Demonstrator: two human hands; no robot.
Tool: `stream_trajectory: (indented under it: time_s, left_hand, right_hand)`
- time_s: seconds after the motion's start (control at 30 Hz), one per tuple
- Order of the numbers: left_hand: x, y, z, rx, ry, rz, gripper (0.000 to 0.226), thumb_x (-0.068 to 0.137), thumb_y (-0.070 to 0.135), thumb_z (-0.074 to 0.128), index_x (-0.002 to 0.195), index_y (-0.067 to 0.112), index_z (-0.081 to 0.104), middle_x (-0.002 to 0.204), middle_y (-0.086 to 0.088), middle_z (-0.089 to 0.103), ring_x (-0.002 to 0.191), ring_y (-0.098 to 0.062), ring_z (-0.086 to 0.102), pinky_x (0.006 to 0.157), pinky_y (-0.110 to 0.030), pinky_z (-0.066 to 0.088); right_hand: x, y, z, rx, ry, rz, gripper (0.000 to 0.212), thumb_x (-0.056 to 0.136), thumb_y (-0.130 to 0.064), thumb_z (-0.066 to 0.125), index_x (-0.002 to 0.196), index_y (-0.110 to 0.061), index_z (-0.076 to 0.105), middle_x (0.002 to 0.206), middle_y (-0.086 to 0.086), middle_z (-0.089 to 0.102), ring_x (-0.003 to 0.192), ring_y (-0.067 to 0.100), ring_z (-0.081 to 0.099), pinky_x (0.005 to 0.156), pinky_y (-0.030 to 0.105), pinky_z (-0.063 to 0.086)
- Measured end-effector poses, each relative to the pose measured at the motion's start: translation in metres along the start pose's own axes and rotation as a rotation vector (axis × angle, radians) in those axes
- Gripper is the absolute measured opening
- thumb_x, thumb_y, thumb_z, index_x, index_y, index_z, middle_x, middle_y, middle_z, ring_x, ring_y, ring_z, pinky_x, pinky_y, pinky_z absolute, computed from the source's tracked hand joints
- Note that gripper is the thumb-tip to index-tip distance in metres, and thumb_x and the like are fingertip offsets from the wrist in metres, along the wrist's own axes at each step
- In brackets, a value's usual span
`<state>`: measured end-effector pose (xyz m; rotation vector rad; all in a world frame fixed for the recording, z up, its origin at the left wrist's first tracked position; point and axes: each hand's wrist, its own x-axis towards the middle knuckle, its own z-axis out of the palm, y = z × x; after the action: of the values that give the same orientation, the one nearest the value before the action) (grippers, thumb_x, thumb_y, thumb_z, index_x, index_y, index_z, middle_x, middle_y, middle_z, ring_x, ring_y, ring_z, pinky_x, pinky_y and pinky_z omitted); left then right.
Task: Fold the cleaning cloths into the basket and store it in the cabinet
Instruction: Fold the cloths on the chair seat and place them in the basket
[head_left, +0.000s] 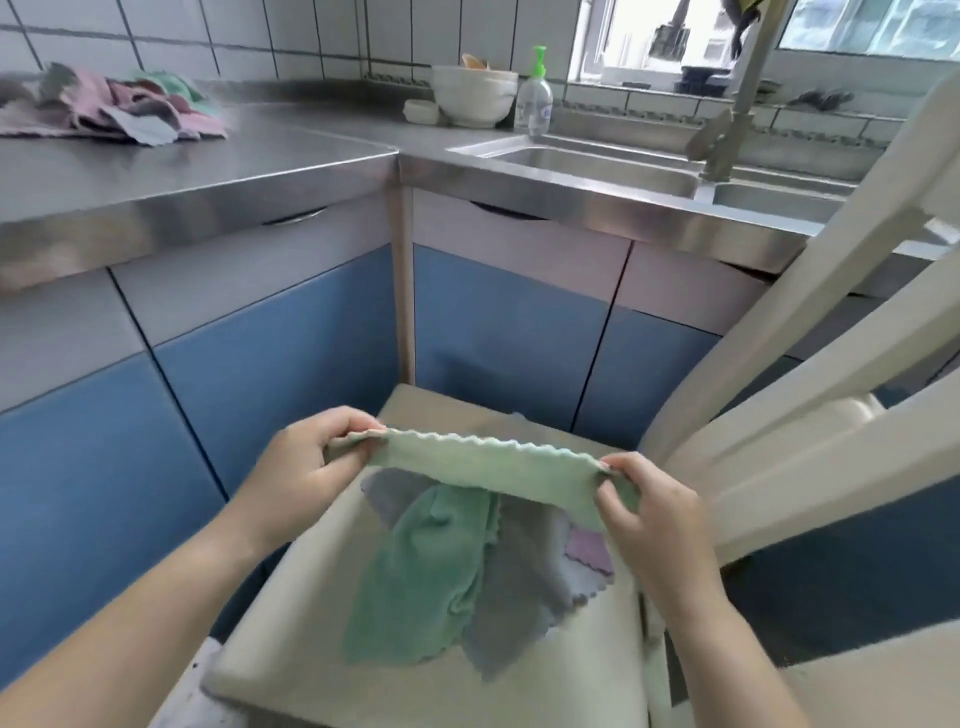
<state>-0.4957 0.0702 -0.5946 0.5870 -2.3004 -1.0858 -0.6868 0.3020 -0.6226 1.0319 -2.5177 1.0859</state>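
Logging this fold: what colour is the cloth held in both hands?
Light green cloth with a scalloped edge; head view.

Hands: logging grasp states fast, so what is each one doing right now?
Left hand: fingers pinch the left end of the light green cloth.
Right hand: fingers pinch the right end of the same cloth, stretched between both.

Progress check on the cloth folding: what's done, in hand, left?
Done: nothing clearly finished; no basket is in view. In hand: left hand and right hand pinch the ends of a green cloth above the chair seat. Left: loose cloths on the seat, a pile on the counter, cabinet doors closed.
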Motion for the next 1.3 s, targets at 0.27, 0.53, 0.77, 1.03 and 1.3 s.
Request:
stream_trajectory:
  time_s: [0.27, 0.53, 0.77, 1.03, 1.3]
  left_hand:
    - [-0.061, -0.068, 0.057, -0.06, -0.079, -0.338, 0.01, 0.09, 0.027, 0.061, 0.083, 0.029, 0.067, 0.084, 0.01, 0.069, 0.074, -0.005, 0.061, 0.068, -0.024, 0.046]
    - [0.005, -0.091, 0.069, -0.19, 0.16, -0.408, 0.017, 0.089, 0.03, 0.061, 0.084, 0.015, 0.065, 0.083, -0.01, 0.068, 0.082, -0.029, 0.064, 0.072, -0.047, 0.052]
    - [0.061, -0.129, 0.086, -0.174, 0.157, -0.476, 0.03, 0.088, 0.039, 0.061, 0.089, 0.008, 0.064, 0.078, -0.013, 0.065, 0.066, -0.022, 0.057, 0.061, -0.036, 0.047]
    - [0.081, -0.154, 0.106, -0.131, 0.106, -0.558, 0.025, 0.089, 0.036, 0.06, 0.093, 0.012, 0.066, 0.09, -0.006, 0.07, 0.081, -0.027, 0.066, 0.071, -0.043, 0.054]
    - [0.073, -0.149, 0.107, 0.076, 0.162, -0.485, 0.04, 0.091, 0.024, 0.059, 0.128, 0.012, 0.051, 0.127, -0.006, 0.053, 0.109, -0.018, 0.052, 0.093, -0.028, 0.04]
  right_hand:
    - [-0.047, 0.042, 0.042, 0.014, -0.324, 0.192, 0.003, 0.088, -0.026, 0.063, 0.086, -0.026, 0.065, 0.08, -0.017, 0.066, 0.079, 0.007, 0.061, 0.064, 0.021, 0.042]
    - [0.024, 0.041, 0.07, 0.119, -0.185, 0.271, 0.008, 0.087, -0.034, 0.063, 0.083, -0.028, 0.065, 0.08, -0.02, 0.064, 0.08, -0.004, 0.055, 0.061, 0.016, 0.041]
    - [0.076, 0.054, 0.104, 0.021, -0.256, 0.337, 0.013, 0.088, -0.038, 0.061, 0.084, -0.026, 0.062, 0.082, -0.012, 0.063, 0.079, 0.008, 0.055, 0.056, 0.022, 0.037]
    - [0.089, 0.08, 0.136, -0.085, -0.319, 0.368, 0.016, 0.088, -0.036, 0.061, 0.09, -0.022, 0.067, 0.088, -0.006, 0.067, 0.081, 0.014, 0.057, 0.065, 0.029, 0.044]
    - [0.086, 0.076, 0.144, -0.136, -0.213, 0.315, 0.034, 0.093, -0.03, 0.053, 0.123, -0.016, 0.059, 0.125, 0.004, 0.059, 0.113, 0.022, 0.055, 0.092, 0.035, 0.046]
